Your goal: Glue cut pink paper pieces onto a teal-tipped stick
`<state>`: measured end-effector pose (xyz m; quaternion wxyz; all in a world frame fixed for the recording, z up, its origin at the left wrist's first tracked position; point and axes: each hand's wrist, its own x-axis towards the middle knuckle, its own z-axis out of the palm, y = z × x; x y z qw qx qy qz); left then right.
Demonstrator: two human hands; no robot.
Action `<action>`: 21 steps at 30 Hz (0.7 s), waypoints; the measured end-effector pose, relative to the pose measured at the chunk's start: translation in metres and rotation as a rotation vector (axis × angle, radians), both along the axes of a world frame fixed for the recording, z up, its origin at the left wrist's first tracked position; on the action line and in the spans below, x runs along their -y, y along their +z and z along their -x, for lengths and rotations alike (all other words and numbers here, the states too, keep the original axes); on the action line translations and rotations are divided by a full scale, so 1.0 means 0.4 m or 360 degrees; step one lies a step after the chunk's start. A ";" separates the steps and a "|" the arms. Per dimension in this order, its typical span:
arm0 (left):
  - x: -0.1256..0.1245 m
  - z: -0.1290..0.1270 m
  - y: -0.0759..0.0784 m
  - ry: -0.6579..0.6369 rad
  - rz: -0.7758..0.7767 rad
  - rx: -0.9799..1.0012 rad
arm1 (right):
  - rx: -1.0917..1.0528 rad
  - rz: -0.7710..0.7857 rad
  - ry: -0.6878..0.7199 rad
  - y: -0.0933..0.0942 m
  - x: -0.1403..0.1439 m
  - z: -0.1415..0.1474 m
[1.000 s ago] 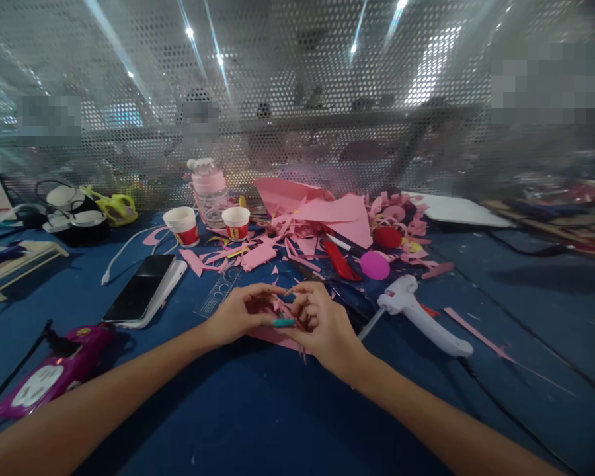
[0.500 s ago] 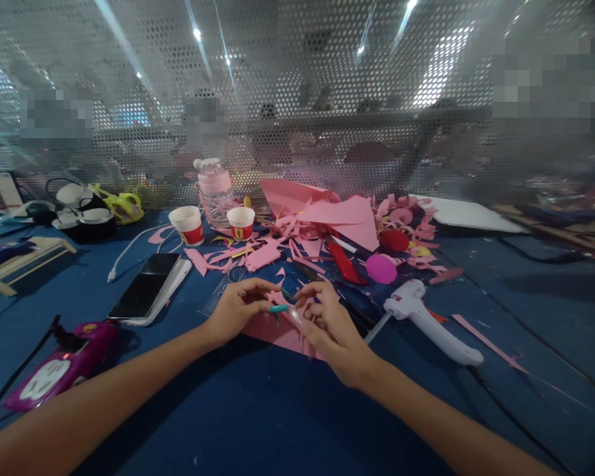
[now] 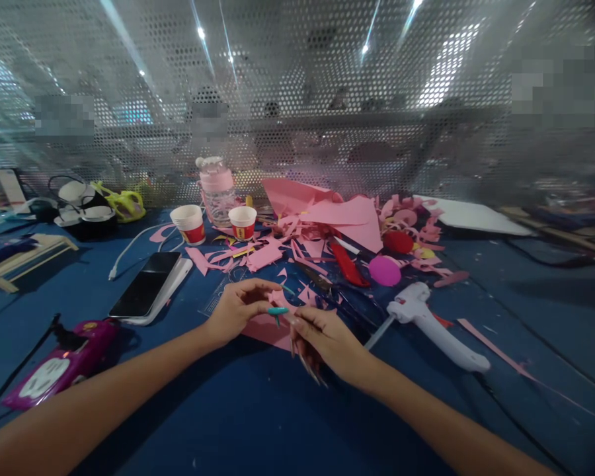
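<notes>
My left hand [image 3: 238,307], with long teal nails, is closed in a pinch at the middle of the table. A small piece of pink paper [image 3: 276,299] shows between its thumb and index finger. My right hand [image 3: 334,340] meets it from the right, thumb and index finger pressed together by the left thumb's nail. What the right fingertips hold is too small to make out; its other fingers, with long nails, hang down. Below the hands lies a pink paper sheet [image 3: 268,332], partly covered. Behind them are scissors [image 3: 322,281] and pink paper scraps [image 3: 308,296].
A white glue gun [image 3: 441,334] lies to the right, its cord running forward. Pink scraps [image 3: 265,256], a red-handled tool [image 3: 348,264] and paper cups [image 3: 188,225] stand or lie behind. To the left are a phone [image 3: 146,284] and purple power strip [image 3: 62,363].
My right hand has shifted slightly downward, and its fingers have turned from raised to a pinch with the others hanging. My left hand has barely moved.
</notes>
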<state>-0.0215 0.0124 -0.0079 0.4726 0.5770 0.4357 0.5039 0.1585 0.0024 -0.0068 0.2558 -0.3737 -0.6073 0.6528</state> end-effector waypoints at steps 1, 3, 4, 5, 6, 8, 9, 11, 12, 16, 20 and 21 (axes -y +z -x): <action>0.000 0.001 -0.001 -0.0005 0.0010 0.0005 | 0.0015 -0.0008 -0.0002 0.002 0.000 0.000; -0.001 0.002 -0.001 -0.0016 0.0027 0.0021 | 0.0037 -0.0060 -0.0015 0.006 0.001 0.001; -0.001 0.002 -0.002 -0.0026 0.0034 0.0027 | 0.0043 -0.0098 -0.0020 0.007 0.001 0.001; -0.001 0.002 -0.002 -0.0036 0.0038 0.0031 | 0.0044 -0.0137 -0.0023 0.008 0.001 0.001; -0.002 0.003 -0.002 -0.0046 0.0038 0.0032 | 0.0044 -0.0177 -0.0022 0.008 0.002 0.001; -0.002 0.004 -0.003 -0.0063 0.0025 0.0030 | 0.0048 -0.0251 -0.0023 0.007 0.002 0.001; -0.001 0.004 -0.003 -0.0068 0.0012 0.0034 | 0.0054 -0.0281 -0.0022 0.007 0.002 0.001; -0.001 0.005 -0.003 -0.0078 -0.0008 0.0040 | 0.0078 -0.0319 -0.0019 0.007 0.001 -0.001; 0.000 0.005 -0.003 -0.0083 -0.0016 0.0039 | 0.0093 -0.0327 -0.0017 0.007 0.001 -0.001; 0.002 0.004 -0.001 -0.0065 -0.0060 -0.0019 | 0.0165 -0.0366 -0.0015 0.016 0.001 -0.004; 0.002 0.002 0.001 -0.0027 -0.0094 -0.0071 | 0.0249 -0.0457 -0.0025 0.023 0.003 -0.005; 0.002 0.002 0.001 -0.0024 -0.0095 -0.0068 | 0.0261 -0.0467 -0.0024 0.023 0.003 -0.005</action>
